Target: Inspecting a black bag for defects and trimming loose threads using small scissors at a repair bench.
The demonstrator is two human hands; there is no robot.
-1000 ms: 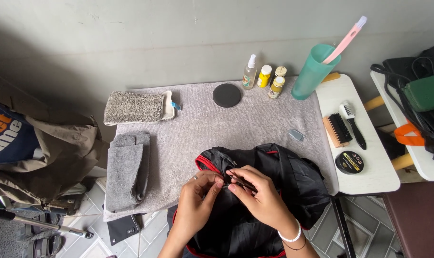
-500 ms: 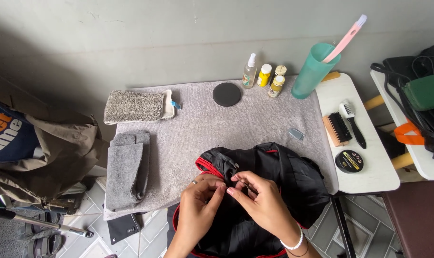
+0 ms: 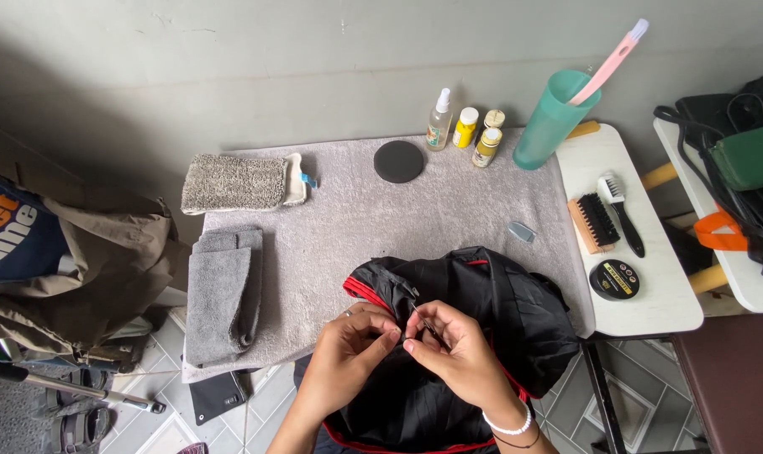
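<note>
- Black fabric bag with red trim (image 3: 482, 336) lies at the near edge of the bench (image 3: 356, 219), which is covered by a grey towel, partly hanging over the edge towards the person.
- Left hand (image 3: 348, 353) pinches a spot on the bag's top, its grip closed on the fabric beside a small metal zip pull (image 3: 421, 319).
- Right hand (image 3: 457, 353) meets it fingertip to fingertip, grip closed on the same spot.
- Folded grey cloth (image 3: 222, 294) lies well to the left.
- Round black pad (image 3: 398, 161) and small bottles (image 3: 465, 128) stand at the far edge, beside a teal plastic cup (image 3: 554, 122).
</note>
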